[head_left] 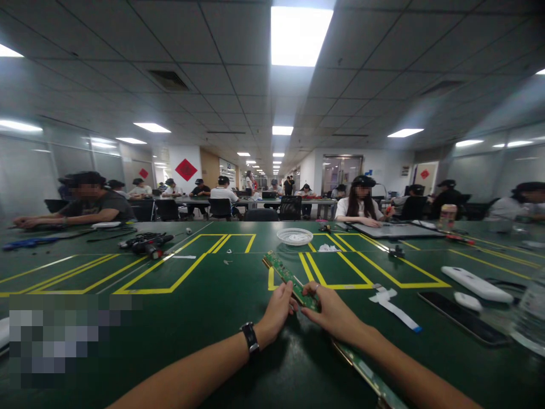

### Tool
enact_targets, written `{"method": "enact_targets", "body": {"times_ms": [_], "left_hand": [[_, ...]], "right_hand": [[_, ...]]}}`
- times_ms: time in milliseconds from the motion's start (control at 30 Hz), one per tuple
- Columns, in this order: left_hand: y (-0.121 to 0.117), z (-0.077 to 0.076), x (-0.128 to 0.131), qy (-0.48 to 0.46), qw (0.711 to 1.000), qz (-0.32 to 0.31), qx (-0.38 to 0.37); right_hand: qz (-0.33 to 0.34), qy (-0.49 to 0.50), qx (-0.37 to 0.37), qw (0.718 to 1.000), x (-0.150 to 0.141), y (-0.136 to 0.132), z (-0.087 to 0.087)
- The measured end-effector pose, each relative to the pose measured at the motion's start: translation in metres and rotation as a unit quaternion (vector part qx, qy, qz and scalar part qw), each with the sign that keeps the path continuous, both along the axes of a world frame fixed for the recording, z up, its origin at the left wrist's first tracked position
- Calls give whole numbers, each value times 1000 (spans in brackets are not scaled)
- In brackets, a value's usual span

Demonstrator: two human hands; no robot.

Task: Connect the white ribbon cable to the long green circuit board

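A long, narrow green circuit board (pixel 279 268) with metallic edges slants between my hands above the table. My left hand (pixel 275 312) is closed on its left edge, thumb and fingers pinching it. From the right, my right hand (pixel 334 311) grips the same board, with its fingers bent over the top face. Another stretch of green board (pixel 361 370) shows beneath my right forearm, running toward the bottom edge; my right hand and wrist cover the part between, so I cannot tell whether it is one piece. A white ribbon cable (pixel 395 309) with a blue end lies right of my hands.
Yellow tape outlines (pixel 170 291) mark the green table (pixel 191 324). A white basket (pixel 294 236) stands ahead. On the right lie a phone (pixel 464 318), a white device (pixel 477 284) and a clear bottle (pixel 532 312). A power tool (pixel 147 244) lies left. Co-workers sit across and beside.
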State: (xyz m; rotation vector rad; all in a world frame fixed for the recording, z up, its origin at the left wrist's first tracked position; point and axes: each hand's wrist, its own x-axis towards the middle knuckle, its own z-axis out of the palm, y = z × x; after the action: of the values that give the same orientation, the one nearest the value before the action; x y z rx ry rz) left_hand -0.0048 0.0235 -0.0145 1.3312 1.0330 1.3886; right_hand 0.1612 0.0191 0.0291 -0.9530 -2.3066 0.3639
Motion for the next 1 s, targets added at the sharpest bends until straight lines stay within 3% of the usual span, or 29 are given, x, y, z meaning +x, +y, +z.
{"method": "enact_targets", "body": {"times_ms": [367,833,1000], "left_hand": [[-1,1,1,-10,1000,-4,3],[-2,-2,1,-45,999,-20,-1],[-4,-1,0,-84,995,-59,-9]], "right_hand": [[1,9,0,1000,-8,-8,-9],[27,-9,-23,999,-8,-17,0],[-49,-104,37,993,16,7,12]]}}
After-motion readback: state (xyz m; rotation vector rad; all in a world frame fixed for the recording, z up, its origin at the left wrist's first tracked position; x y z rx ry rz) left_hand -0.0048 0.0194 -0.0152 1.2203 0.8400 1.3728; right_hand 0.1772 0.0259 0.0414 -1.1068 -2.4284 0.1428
